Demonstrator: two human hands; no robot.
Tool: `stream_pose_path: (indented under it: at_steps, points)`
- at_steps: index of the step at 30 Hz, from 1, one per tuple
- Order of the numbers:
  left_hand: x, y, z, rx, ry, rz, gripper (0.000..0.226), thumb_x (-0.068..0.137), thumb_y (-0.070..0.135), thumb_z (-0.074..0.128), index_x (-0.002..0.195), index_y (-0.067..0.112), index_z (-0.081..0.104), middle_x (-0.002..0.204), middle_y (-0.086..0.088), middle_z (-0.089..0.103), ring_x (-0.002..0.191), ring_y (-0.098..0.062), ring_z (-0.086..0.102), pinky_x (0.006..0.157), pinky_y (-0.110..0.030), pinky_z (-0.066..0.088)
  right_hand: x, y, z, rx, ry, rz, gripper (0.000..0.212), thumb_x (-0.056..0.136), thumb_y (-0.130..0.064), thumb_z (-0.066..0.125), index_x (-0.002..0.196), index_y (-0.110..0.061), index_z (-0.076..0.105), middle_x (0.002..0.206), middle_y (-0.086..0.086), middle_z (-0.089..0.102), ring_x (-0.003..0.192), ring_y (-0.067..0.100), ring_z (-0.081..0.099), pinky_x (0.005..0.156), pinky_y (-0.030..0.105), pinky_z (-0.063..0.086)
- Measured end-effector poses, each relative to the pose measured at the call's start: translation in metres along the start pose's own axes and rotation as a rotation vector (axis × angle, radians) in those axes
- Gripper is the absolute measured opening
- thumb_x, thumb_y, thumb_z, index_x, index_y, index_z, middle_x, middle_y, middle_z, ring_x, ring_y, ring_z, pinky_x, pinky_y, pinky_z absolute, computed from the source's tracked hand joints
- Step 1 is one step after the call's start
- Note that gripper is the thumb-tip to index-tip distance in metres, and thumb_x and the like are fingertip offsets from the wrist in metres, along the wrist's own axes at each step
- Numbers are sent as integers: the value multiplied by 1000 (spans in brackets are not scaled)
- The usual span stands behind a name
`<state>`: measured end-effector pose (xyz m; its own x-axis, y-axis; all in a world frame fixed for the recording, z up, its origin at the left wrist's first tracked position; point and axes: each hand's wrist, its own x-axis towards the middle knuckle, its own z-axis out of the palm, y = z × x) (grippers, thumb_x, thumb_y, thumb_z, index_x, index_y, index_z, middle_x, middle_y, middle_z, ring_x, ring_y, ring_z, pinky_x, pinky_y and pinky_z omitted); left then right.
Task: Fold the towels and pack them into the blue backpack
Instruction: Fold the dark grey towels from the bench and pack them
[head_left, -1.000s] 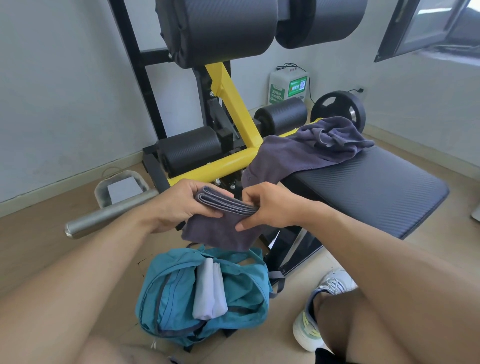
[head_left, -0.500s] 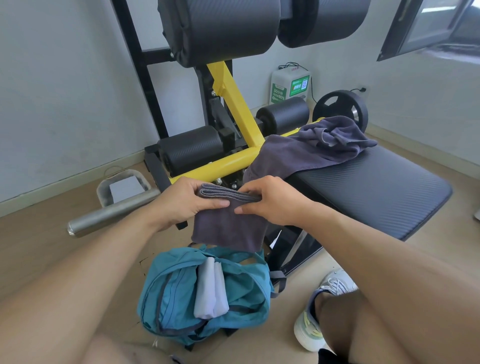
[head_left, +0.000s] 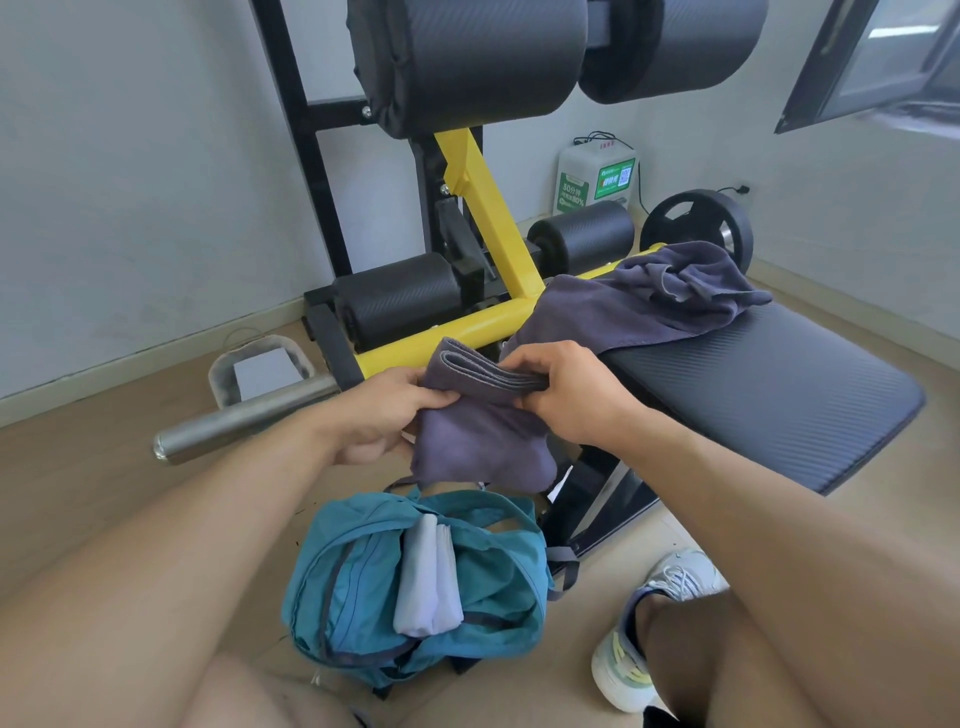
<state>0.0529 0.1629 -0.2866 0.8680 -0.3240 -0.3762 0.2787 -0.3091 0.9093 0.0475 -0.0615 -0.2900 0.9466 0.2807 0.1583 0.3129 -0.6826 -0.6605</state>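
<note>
Both hands (left hand (head_left: 379, 415), right hand (head_left: 566, 392)) raised folded towel (head_left: 478, 415) slightly

both hands on a folded grey towel (head_left: 483, 415), left hand (head_left: 384, 415) and right hand (head_left: 566, 389) pinching its layered edge above the open blue backpack (head_left: 498, 577), pale towel (head_left: 428, 582) poking out, another grey towel (head_left: 649, 301) crumpled on the bench pad (head_left: 779, 395)

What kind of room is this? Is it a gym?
Probably a small gym or workout room. There is a padded bench on a yellow frame, black foam rollers, a weight plate and a steel bar.
</note>
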Motion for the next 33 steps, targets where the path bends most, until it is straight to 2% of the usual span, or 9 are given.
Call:
stream_pose_path:
  at_steps: [7,10,12,17,21,23,25,27,33]
  points:
    - [-2,4,0,-239,25,-36,38,99,-14,42,108,13,69,91,-9,79,74,-20,76,55,-32,61,-3,-12,-3,-60,-166,-52,52,88,-16,71,137,-29,60,115,-15,67,101,6,61,86,25,50]
    - [-1,6,-3,-380,55,-110,44,96,-17,33,112,5,67,102,-21,74,76,-25,76,64,-38,65,-7,-15,0,-26,-332,-1,89,79,-51,82,154,-33,38,134,-17,57,117,2,53,98,19,46]
    - [-1,7,-2,-467,57,-159,43,98,-15,29,114,1,65,106,-24,72,87,-32,74,74,-43,63,-7,-12,7,-79,-349,-51,111,68,-62,85,158,-31,29,145,-13,53,127,7,51,105,26,45]
    - [-1,5,-1,-433,78,-153,39,100,-6,31,117,0,65,117,-24,71,101,-37,73,69,-42,65,1,-9,18,-121,-178,-98,74,84,-23,74,152,-23,43,132,-4,64,115,15,59,88,23,42]
    - [1,-2,-5,-10,122,-27,28,97,41,56,94,27,79,115,-4,72,108,-22,65,95,-48,58,2,-6,18,-107,-211,-68,62,90,-21,67,149,-21,48,120,0,70,103,16,63,84,30,51]
    - [1,-6,-7,37,29,24,57,76,67,70,119,31,70,124,3,70,118,-17,63,104,-44,51,2,-4,19,-108,-220,-53,59,90,-23,67,146,-23,51,115,-2,70,99,15,63,81,31,51]
    - [2,-9,-10,206,4,140,100,54,70,85,140,32,51,133,10,65,125,-10,59,108,-38,48,2,-3,19,-106,-216,-58,58,91,-25,66,147,-23,50,116,-2,70,98,13,61,80,28,49]
    - [2,-9,-8,369,68,253,112,48,66,91,144,33,45,133,15,61,123,-4,58,104,-30,50,1,-5,18,-95,-216,-68,55,93,-24,65,146,-22,51,115,-1,71,97,14,62,80,30,51]
    - [4,-4,-3,351,239,355,48,75,52,81,115,31,66,108,10,70,103,-7,65,87,-26,55,-2,-13,12,16,-266,-38,40,95,-16,57,133,-25,58,103,-1,71,93,16,65,83,37,56]
